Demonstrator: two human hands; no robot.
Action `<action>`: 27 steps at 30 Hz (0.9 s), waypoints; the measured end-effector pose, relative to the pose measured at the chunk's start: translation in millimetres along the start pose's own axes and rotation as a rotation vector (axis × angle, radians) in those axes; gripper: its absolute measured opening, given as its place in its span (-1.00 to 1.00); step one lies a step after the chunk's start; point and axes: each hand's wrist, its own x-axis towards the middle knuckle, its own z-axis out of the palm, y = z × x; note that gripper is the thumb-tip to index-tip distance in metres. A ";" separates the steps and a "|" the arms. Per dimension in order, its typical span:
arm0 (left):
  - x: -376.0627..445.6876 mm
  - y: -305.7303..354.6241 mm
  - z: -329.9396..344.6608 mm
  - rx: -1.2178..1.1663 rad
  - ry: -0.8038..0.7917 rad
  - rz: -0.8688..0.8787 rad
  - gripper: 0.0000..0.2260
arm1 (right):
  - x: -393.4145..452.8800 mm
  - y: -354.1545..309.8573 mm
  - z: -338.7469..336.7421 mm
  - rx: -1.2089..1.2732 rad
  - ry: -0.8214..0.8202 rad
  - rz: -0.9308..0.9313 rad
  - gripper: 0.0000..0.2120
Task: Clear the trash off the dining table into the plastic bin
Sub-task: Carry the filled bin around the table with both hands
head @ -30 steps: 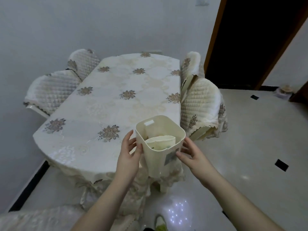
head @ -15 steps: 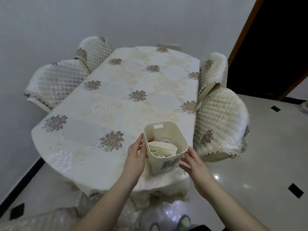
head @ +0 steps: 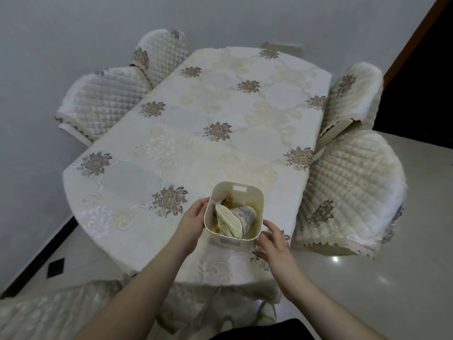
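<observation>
A cream plastic bin (head: 259,200) stands at the near right edge of the dining table (head: 196,133), which wears a cream cloth with embroidered flowers. Inside the bin lie a crushed paper cup (head: 232,219) and other scraps of trash. My left hand (head: 192,223) grips the bin's left wall. My right hand (head: 270,239) touches its lower right side with the fingers spread around it. No trash shows on the tablecloth.
Quilted chairs flank the table: two on the left (head: 103,99), two on the right (head: 353,187), and one chair back at the near left (head: 44,312). A grey wall runs behind and to the left. Glossy floor (head: 392,278) lies at the right, a dark doorway at the far right.
The bin has come forward over the table and lower, and now sits on the cloth near the edge. My view has moved closer and looks more steeply down.
</observation>
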 end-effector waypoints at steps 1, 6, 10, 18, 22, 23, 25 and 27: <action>2.4 -1.7 0.0 0.003 -0.011 -0.012 -0.82 | 0.0 4.6 -0.4 -0.035 -0.006 -0.013 -0.68; 3.4 -7.3 2.3 0.023 0.021 -0.003 -0.80 | 4.0 14.4 -7.8 -0.076 -0.050 -0.032 -0.76; -5.7 -6.7 0.7 -0.042 0.089 0.017 -0.65 | 13.6 13.1 -15.8 -0.037 -0.006 0.012 -0.76; -36.1 -26.3 6.6 -0.127 0.258 0.022 -0.60 | 24.8 12.3 -2.8 0.103 -0.010 0.127 -0.66; -38.1 -22.4 18.5 -0.154 0.094 0.008 -0.52 | 20.8 11.4 14.7 0.195 -0.022 0.137 -0.58; -36.2 -21.1 20.3 -0.161 0.082 0.002 -0.52 | 20.2 11.1 18.4 0.218 -0.016 0.131 -0.57; -31.7 -19.5 20.5 -0.166 0.068 -0.013 -0.53 | 18.7 10.2 24.5 0.214 0.012 0.121 -0.57; -27.9 -18.6 18.5 -0.167 0.068 -0.025 -0.53 | 17.5 10.3 27.9 0.179 0.036 0.108 -0.57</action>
